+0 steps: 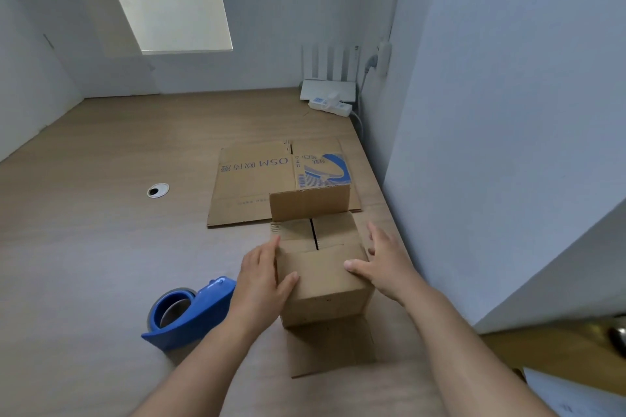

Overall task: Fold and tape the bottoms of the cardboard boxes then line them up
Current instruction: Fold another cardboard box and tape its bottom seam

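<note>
The small cardboard box (325, 284) stands on the table (101, 247) near its right edge, just in front of a flattened printed carton (254, 179). The left hand (262, 278) and the right hand (386, 264) press it from both sides. Each grip is spread, with fingers fairly straight along the side walls and thumbs on the near flap (321, 271). The far flap (310, 201) stands upright, and the two inner flaps (335, 228) show a dark gap between them. The near flap may spring up if one hand leaves for the blue tape dispenser (189, 311), just beside the left wrist. Too hard a press may sink the inner flaps, giving a crooked seam.
</note>
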`<action>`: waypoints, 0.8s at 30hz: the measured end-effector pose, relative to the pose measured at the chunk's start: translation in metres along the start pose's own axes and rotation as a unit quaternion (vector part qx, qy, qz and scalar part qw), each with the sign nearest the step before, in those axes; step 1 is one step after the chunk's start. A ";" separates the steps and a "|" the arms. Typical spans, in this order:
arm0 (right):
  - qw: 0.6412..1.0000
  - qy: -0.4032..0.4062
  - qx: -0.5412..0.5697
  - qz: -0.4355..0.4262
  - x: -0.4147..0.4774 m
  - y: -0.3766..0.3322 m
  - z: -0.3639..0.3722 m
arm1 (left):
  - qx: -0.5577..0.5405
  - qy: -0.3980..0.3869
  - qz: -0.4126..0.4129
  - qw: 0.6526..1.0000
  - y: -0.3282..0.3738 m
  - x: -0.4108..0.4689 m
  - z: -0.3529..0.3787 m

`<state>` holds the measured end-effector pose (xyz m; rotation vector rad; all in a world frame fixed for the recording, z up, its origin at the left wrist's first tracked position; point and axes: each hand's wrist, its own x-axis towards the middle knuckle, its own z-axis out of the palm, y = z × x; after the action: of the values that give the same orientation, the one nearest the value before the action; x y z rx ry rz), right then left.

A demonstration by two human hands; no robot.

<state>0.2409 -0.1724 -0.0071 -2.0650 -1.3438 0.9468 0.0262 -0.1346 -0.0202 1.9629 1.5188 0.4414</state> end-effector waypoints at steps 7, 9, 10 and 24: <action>0.988 0.055 -0.066 -0.124 0.028 -0.047 -0.013 | -0.025 -0.008 -0.024 0.999 0.000 0.005 0.000; 0.984 0.063 -0.096 -0.136 0.037 -0.049 -0.015 | -0.008 -0.005 -0.018 1.000 0.002 0.006 -0.005; 0.979 0.056 -0.133 -0.142 0.038 -0.045 -0.015 | 0.008 -0.004 -0.012 1.000 0.002 0.007 -0.007; 0.988 0.090 0.014 -0.123 0.003 0.011 0.028 | 0.189 -0.071 0.096 0.975 -0.016 0.004 -0.014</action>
<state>0.2267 -0.1730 -0.0339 -1.8610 -1.4368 0.6548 0.0069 -0.1248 -0.0203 2.3916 1.4043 0.0874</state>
